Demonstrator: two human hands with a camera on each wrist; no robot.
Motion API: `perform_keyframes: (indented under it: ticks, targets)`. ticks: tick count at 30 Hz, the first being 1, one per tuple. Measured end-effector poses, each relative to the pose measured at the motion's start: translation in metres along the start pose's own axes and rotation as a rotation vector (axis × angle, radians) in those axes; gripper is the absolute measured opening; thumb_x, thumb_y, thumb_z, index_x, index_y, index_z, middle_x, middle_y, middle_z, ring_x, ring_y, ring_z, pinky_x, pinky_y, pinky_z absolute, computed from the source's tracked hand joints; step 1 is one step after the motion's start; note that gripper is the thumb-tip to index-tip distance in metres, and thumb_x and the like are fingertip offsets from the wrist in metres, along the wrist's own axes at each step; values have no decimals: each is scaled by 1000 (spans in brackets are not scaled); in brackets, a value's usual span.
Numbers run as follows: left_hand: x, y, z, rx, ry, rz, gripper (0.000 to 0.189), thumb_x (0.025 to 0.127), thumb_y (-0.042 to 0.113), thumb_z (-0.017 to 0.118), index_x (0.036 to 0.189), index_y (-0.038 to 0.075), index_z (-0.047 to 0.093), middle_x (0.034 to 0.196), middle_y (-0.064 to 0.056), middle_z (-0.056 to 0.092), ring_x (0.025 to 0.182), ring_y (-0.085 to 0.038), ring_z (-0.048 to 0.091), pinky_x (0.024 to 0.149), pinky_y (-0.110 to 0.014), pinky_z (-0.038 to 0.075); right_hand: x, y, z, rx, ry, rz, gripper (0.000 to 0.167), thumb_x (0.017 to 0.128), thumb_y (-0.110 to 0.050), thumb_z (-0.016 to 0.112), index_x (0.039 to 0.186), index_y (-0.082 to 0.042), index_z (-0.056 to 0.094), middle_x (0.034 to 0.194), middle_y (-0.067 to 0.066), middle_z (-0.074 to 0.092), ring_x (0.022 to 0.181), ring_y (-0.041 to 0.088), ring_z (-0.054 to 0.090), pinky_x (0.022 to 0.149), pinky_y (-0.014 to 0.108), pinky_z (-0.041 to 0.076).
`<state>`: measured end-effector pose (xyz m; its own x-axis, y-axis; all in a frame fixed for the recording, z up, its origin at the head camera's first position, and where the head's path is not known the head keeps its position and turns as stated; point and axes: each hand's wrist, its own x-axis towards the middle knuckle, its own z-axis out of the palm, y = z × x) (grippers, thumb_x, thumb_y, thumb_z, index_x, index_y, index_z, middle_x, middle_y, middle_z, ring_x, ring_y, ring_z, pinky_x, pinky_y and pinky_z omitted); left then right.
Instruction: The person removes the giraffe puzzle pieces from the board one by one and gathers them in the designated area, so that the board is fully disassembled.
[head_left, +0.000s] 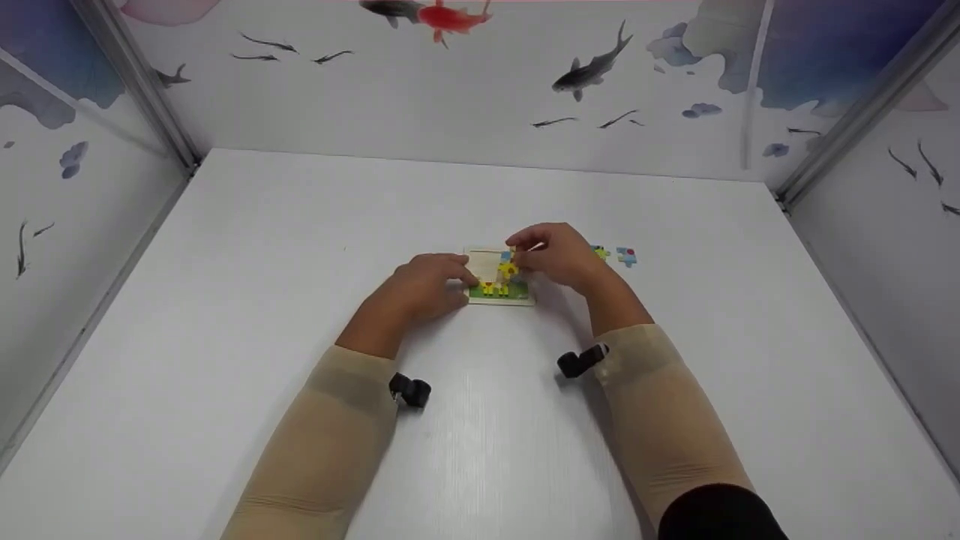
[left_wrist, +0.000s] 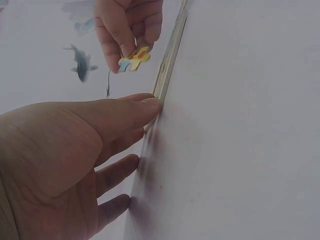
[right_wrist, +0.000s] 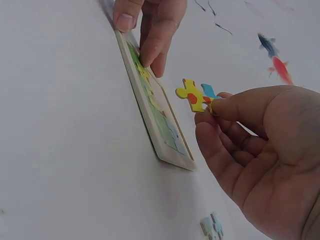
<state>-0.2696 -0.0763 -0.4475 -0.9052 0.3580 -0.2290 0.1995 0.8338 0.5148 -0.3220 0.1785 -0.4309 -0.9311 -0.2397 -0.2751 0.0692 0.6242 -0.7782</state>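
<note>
A small wooden jigsaw tray [head_left: 501,303] lies on the table with green and yellow pieces along its near side. My left hand [head_left: 431,283] is at its left end; in the left wrist view the thumb and index finger pinch the tray's edge, while other fingertips rest on the table. My right hand [head_left: 556,253] holds a yellow and blue jigsaw piece [right_wrist: 192,95] with red spots between thumb and fingers. This piece is raised above the tray's right part, apart from it in the right wrist view. Part of the tray's bare wooden bed [head_left: 482,264] shows.
Loose jigsaw pieces lie to the right of the tray, one a blue piece [head_left: 627,256] and another partly hidden behind the right hand. White panels [head_left: 450,97] painted with fish stand around the white table [head_left: 225,300].
</note>
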Motion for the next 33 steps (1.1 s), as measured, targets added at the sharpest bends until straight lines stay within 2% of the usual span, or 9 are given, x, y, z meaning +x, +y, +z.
perform_keyframes:
  ticks: [7, 19, 26, 33]
  targets:
    - [0, 1, 1, 4, -1, -6, 37, 104, 27, 64, 140, 33, 72, 172, 10, 42, 166, -24, 29, 135, -54, 25, -4, 15, -28, 58, 69, -25, 38, 100, -12, 75, 137, -18, 70, 132, 4, 66, 115, 20, 74, 101, 38, 62]
    - [-3, 1, 1, 4, 4, -16, 38, 104, 26, 63, 141, 32, 71, 172, 11, 41, 166, -23, 28, 135, -53, 24, -25, 63, -81, 23, 116, 76, 40, 101, -14, 75, 140, -19, 68, 134, 7, 64, 117, 23, 71, 94, 28, 63]
    - [-5, 2, 0, -15, 2, -22, 38, 105, 26, 62, 142, 32, 71, 172, 11, 41, 166, -24, 27, 135, -55, 24, -32, 84, -95, -34, 95, 87, 40, 101, -16, 74, 140, -22, 67, 133, 8, 63, 114, 24, 67, 92, 28, 63]
    - [-5, 2, 0, -19, 3, -14, 39, 105, 27, 63, 142, 31, 71, 172, 11, 41, 166, -23, 27, 135, -55, 23, -33, 88, -96, -49, 80, 117, 38, 100, -15, 75, 138, -19, 68, 132, 9, 64, 115, 25, 66, 90, 25, 62]
